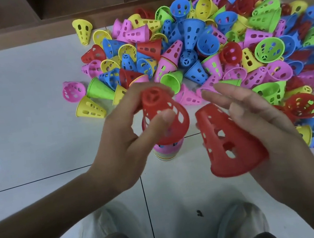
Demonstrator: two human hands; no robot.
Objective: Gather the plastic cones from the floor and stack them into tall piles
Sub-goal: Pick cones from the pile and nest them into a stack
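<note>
Cones fill both hands: left hand (123, 141) pinches a red cone (164, 115) above the near stack (166, 151); lower it straight. Right hand (261, 124), fingers loose, cradles another (229, 141). Heap (223, 49) lies far right.

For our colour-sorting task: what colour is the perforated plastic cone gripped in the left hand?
Red: the perforated plastic cone, clearest in the head view.

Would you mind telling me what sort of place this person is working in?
Probably an indoor room, likely a home or playroom: a glossy white tiled floor, dark wooden furniture along the far edge, and a big heap of coloured plastic cones scattered across the floor.
</note>
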